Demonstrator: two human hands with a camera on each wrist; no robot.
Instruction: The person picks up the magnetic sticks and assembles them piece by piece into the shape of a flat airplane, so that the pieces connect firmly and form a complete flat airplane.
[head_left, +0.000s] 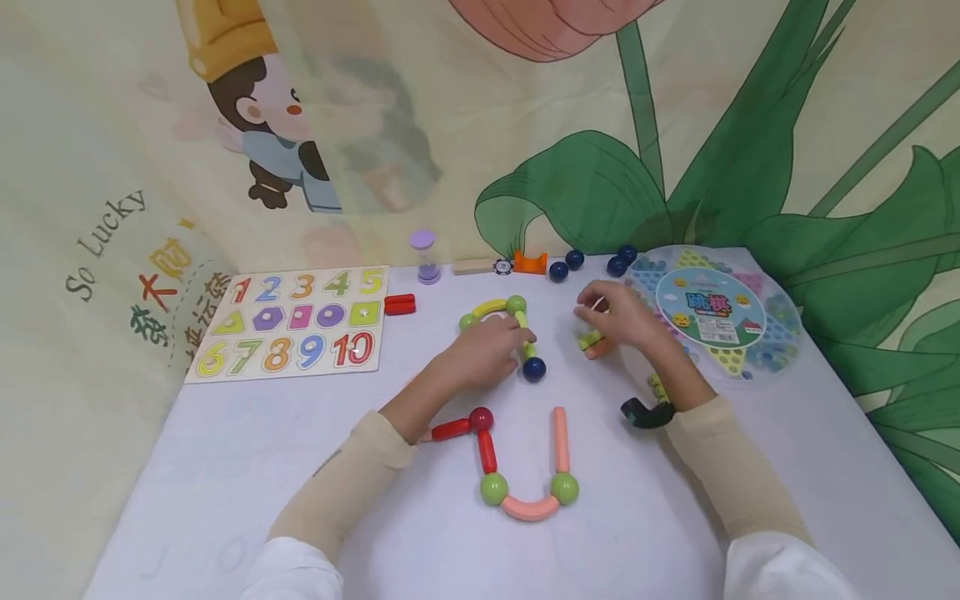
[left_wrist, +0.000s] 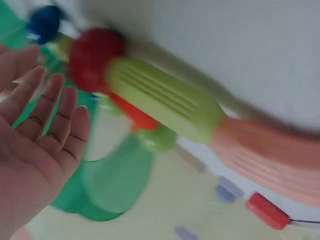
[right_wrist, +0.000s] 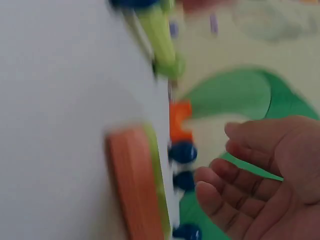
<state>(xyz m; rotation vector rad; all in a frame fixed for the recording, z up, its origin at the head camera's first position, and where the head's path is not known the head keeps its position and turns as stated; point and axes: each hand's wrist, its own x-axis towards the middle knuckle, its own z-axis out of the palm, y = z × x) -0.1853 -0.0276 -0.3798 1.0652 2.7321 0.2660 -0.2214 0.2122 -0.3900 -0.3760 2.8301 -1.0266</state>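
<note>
In the head view my left hand [head_left: 491,350] is over a chain of yellow and green rods [head_left: 522,321] with green balls [head_left: 515,305] and a dark blue ball [head_left: 534,369] at its near end. The left wrist view shows its fingers [left_wrist: 65,125] extended and loosely bent, with no piece visibly gripped. A red ball [left_wrist: 95,60], a green rod [left_wrist: 165,100] and a curved pink rod [left_wrist: 270,155] lie close to that wrist, mostly hidden from the head. My right hand [head_left: 618,312] hovers beside green and orange rods [head_left: 592,343], fingers loosely curled around nothing.
Nearer me lies a chain with a red ball [head_left: 482,419], green balls and a curved pink rod [head_left: 531,508]. A number board [head_left: 285,321] is left; a round game box [head_left: 712,308] is right. A sand timer [head_left: 425,258] and dark blue balls [head_left: 558,272] stand behind.
</note>
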